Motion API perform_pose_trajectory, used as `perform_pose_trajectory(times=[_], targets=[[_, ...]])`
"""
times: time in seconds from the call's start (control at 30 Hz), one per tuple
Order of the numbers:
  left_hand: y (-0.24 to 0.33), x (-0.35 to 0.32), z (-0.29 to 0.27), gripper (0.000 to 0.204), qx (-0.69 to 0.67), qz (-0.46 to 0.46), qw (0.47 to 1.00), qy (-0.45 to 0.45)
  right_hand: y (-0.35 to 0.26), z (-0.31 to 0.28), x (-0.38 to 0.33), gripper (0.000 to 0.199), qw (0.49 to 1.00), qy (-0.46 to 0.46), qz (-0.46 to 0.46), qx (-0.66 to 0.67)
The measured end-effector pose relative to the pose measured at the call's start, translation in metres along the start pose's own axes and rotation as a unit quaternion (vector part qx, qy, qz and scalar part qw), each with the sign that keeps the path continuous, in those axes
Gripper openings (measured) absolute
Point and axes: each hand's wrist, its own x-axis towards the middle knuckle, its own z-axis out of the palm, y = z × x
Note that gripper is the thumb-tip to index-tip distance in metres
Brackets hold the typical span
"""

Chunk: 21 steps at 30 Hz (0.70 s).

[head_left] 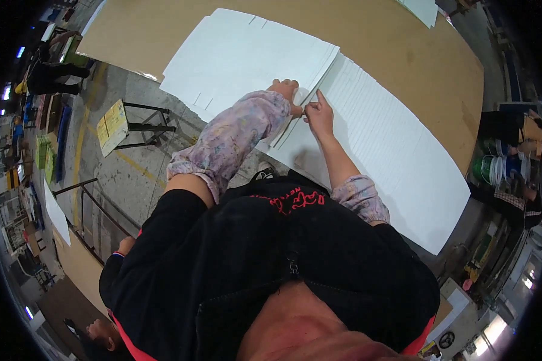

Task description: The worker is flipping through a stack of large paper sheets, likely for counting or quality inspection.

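Observation:
Large white cardboard sheets (247,57) lie in a pile on the left, with slits along their edges. To the right, overlapping white sheets (397,150) are fanned so that many parallel edges show. My left hand (286,95), in a patterned sleeve cover, curls closed at the right edge of the left pile, thumb toward me. Just right of it, my right hand (321,118) rests where the pile meets the fan. Its index finger is stretched out along the sheets, and its other fingers are bent and partly hidden. Both hands are nearly touching.
Brown board (427,54) covers the table beneath the sheets. A small stool (115,127) stands on the concrete floor at left, near a metal frame (93,219). Other people are around: one person (54,75) at far left, another person's hand (126,245) beside me. Buckets (491,170) stand at right.

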Motion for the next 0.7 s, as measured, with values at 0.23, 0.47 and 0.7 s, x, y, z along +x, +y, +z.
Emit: perform_pose_trajectory(times=[0.23,0.47,0.7], targets=[[0.001,-0.003,0.016,0.070,0.001,0.007,1.000,0.020,-0.008,0.000,-0.009,0.068,0.996,-0.004,-0.019,-0.091],[0.011,-0.007,0.041,0.050,0.033,0.030,0.994,0.103,0.009,0.002,0.004,0.063,0.988,0.005,-0.035,-0.150],[0.004,-0.007,0.042,0.046,0.039,0.065,0.989,0.131,-0.004,0.007,0.002,0.061,0.990,-0.008,0.003,-0.138]])
